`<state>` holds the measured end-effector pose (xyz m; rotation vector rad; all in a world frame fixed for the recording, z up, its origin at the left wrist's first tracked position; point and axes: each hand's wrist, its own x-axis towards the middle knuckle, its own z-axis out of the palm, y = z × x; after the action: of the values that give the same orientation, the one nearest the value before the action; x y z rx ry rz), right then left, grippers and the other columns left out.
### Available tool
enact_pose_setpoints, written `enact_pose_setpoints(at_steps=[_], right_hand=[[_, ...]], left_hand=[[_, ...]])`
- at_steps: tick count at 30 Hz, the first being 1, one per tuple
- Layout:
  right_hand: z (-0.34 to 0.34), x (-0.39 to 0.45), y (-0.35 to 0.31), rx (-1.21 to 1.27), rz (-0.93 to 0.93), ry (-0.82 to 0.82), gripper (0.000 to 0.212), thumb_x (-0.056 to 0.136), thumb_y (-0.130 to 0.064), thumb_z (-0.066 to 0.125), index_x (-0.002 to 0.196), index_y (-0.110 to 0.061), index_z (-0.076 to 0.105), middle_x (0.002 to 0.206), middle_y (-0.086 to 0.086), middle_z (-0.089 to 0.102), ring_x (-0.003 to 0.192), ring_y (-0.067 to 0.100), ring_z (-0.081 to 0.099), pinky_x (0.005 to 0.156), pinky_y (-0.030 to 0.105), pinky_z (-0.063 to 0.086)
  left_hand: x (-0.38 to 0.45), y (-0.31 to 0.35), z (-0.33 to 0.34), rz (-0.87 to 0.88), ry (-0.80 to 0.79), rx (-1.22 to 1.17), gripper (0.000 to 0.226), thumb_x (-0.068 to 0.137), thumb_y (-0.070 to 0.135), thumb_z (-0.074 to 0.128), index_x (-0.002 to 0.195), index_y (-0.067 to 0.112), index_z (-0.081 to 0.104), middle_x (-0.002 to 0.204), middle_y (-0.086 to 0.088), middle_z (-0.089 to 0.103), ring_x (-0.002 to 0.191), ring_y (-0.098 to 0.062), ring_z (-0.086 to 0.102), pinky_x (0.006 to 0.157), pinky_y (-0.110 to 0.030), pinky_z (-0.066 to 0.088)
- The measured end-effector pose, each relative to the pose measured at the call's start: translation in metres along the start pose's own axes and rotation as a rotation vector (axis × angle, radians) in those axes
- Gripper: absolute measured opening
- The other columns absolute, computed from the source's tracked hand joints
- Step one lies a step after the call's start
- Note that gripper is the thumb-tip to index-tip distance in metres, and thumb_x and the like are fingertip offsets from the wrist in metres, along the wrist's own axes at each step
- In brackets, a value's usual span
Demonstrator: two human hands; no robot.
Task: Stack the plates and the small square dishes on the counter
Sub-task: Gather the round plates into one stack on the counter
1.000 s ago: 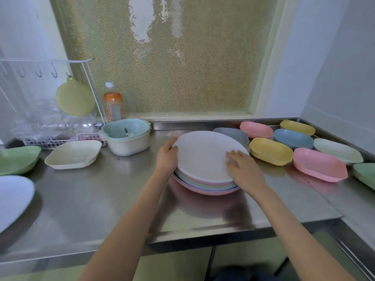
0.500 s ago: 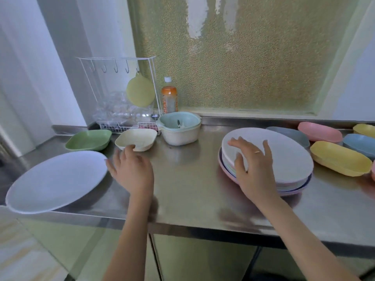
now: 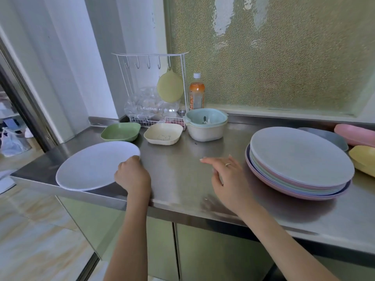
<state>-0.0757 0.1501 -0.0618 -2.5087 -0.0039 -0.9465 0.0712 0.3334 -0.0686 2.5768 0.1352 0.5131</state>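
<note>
A stack of several pastel plates rests on the steel counter at the right. A single white plate lies at the counter's left front corner, partly over the edge. My left hand grips its right rim. My right hand hovers open over the counter between the white plate and the stack, holding nothing. A green square dish and a cream square dish sit behind the white plate. Grey, pink and yellow dishes lie at the far right.
A white wire rack with a hanging yellow-green pad, a bag of clear plastic and an orange drink bottle stand at the back. A blue-and-cream lidded bowl sits beside them. The counter's left end drops to the floor.
My left hand moved left and took hold of the white plate's rim. My right hand came off the plate stack and now hovers open over the counter. The view has swung left.
</note>
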Motion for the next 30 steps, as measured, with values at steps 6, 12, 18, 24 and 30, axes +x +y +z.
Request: enact_pose_setpoints(at_steps=[6, 12, 18, 24, 30], right_hand=[[-0.008, -0.004, 0.007, 0.081, 0.026, 0.026, 0.050, 0.079, 0.009, 0.046, 0.116, -0.023, 0.058, 0.118, -0.005, 0.066, 0.098, 0.006, 0.052, 0.105, 0.048, 0.037], [-0.032, 0.008, 0.006, 0.270, 0.113, 0.209, 0.036, 0.087, 0.000, 0.048, 0.118, -0.016, 0.059, 0.132, -0.002, 0.053, 0.123, 0.010, 0.048, 0.104, 0.021, 0.033], [-0.089, 0.022, 0.021, 0.572, 0.563, 0.327, 0.034, 0.097, -0.019, 0.045, 0.130, -0.027, 0.048, 0.135, -0.009, 0.046, 0.127, 0.008, 0.042, 0.092, 0.020, 0.034], [-0.129, 0.003, 0.052, 0.306, 0.656, 0.465, 0.042, 0.089, -0.010, 0.051, 0.129, -0.024, 0.048, 0.134, -0.008, 0.046, 0.128, 0.007, 0.037, 0.097, 0.020, 0.028], [-0.151, -0.024, 0.084, -0.179, 0.647, 0.403, 0.036, 0.088, -0.018, 0.049, 0.122, -0.030, 0.055, 0.130, -0.007, 0.057, 0.126, 0.017, 0.044, 0.116, 0.051, 0.008]], left_hand=[[-0.015, -0.007, -0.015, 0.203, 0.282, -0.198, 0.051, 0.057, -0.007, 0.042, 0.091, 0.009, 0.076, 0.056, -0.024, 0.061, 0.052, -0.037, 0.054, 0.066, -0.037, 0.042], [-0.051, 0.032, -0.015, 0.538, 0.413, -0.472, 0.037, 0.051, -0.015, 0.057, 0.070, 0.011, 0.075, 0.058, -0.010, 0.067, 0.064, -0.028, 0.057, 0.066, -0.032, 0.037], [-0.084, 0.098, -0.009, 0.797, 0.231, -0.805, 0.030, 0.046, -0.023, 0.054, 0.053, 0.005, 0.061, 0.053, -0.006, 0.059, 0.064, -0.015, 0.041, 0.058, -0.027, 0.033], [-0.134, 0.156, 0.011, 0.900, 0.033, -0.939, 0.022, 0.048, -0.019, 0.054, 0.050, 0.002, 0.056, 0.051, -0.010, 0.052, 0.063, -0.016, 0.039, 0.056, -0.025, 0.030], [-0.152, 0.201, 0.029, 0.800, -0.167, -0.980, 0.027, 0.053, -0.019, 0.057, 0.052, 0.008, 0.058, 0.056, -0.003, 0.060, 0.065, -0.013, 0.048, 0.062, -0.008, 0.032]])
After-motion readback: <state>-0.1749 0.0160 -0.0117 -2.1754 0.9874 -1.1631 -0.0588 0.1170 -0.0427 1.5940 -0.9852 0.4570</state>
